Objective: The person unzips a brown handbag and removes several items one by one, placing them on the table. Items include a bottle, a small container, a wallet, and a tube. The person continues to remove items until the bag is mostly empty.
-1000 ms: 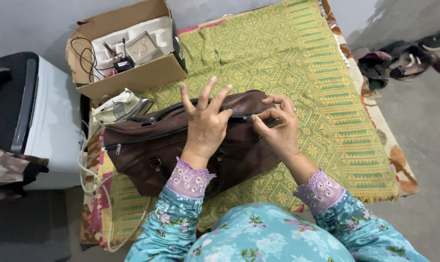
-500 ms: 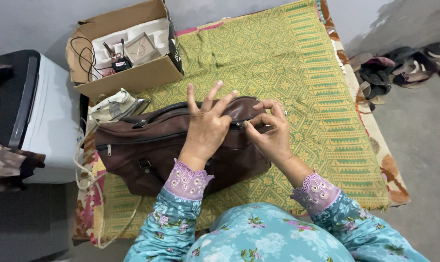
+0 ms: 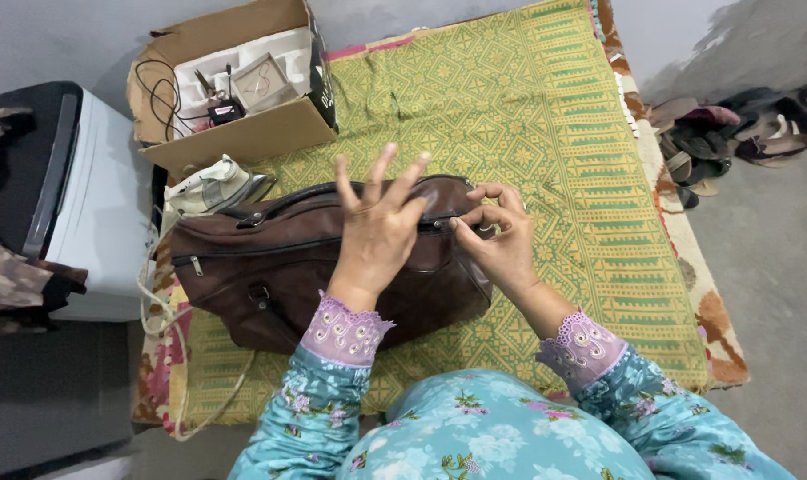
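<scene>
A brown leather handbag lies on its side on a green and yellow patterned mat. My left hand presses flat on the bag's upper edge near the zip, fingers spread and raised. My right hand is just to its right, thumb and forefinger pinched on the zip pull at the bag's right end. Both wrists wear lilac lace cuffs on floral teal sleeves.
A clothes iron with a pale cord lies behind the bag's left end. An open cardboard box holding cables and small items stands at the back left. A white and black case sits at left. Several sandals lie at right.
The bag has shifted slightly left and toward me in view. My right hand's pinch has moved left along the zip toward my left hand, which keeps pressing on the bag.
</scene>
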